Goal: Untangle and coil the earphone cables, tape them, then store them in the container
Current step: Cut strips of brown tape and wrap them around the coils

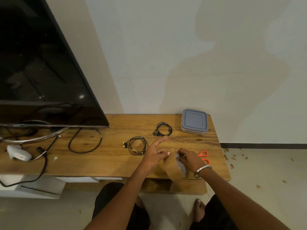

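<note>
Two coils lie upper left of the hands | left hand point(155, 155) pinches tape strip point(167, 152), index extended | right hand point(189, 161) grips roll point(174, 168) | nearer coil point(137, 145) beside left hand | far coil point(163, 129) | container point(194, 121) closed, upper right.

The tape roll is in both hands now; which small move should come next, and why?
Probably pull the free strip a little longer with the left hand while the right hand steadies the tape roll, then reach for the scissors. Two coiled earphones lie on the table; the container is closed.
</note>
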`<state>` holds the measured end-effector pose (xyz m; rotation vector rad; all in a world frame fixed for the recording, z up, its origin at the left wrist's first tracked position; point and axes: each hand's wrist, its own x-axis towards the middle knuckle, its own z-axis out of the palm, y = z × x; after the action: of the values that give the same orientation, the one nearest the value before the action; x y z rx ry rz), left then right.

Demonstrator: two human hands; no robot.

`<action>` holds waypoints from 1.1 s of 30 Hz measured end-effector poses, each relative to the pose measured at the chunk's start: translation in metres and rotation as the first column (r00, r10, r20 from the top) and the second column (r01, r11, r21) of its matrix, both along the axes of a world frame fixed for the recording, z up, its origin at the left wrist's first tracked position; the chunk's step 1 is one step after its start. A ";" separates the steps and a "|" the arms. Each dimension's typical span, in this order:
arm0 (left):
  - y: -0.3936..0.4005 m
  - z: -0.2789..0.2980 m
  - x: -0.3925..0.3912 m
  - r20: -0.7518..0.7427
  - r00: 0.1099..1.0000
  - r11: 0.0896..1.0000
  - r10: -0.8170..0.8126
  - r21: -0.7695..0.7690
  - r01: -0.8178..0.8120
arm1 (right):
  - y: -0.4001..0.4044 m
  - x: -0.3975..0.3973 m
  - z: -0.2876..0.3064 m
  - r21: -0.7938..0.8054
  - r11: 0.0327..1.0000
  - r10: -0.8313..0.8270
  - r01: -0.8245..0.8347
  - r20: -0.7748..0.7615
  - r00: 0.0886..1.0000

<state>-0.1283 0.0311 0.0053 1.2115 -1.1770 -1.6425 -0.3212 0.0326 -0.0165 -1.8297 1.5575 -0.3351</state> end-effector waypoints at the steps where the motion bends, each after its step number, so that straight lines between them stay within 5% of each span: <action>1: 0.000 -0.001 0.000 -0.004 1.000 1.000 0.000 -0.002 0.000 | -0.001 -0.004 0.003 -0.018 1.000 -0.002 0.002 -0.015 1.000; 13: 0.001 -0.012 0.000 -0.043 0.994 0.995 0.097 -0.021 -0.098 | -0.029 -0.041 0.028 -0.127 0.991 -0.083 0.052 -0.252 0.964; 21: 0.004 -0.014 0.014 -0.170 0.959 0.974 0.226 0.066 -0.218 | -0.058 -0.048 0.029 -0.142 0.987 -0.146 0.081 -0.535 0.832; 33: 0.009 -0.010 0.033 -0.086 0.979 0.982 0.187 0.026 -0.186 | -0.061 -0.031 0.019 -0.101 0.965 -0.254 0.244 -0.596 0.762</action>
<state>-0.0952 0.0397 -0.0043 1.2097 -0.9655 -1.5524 -0.3521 -0.0287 0.0029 -1.8400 2.2538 0.1526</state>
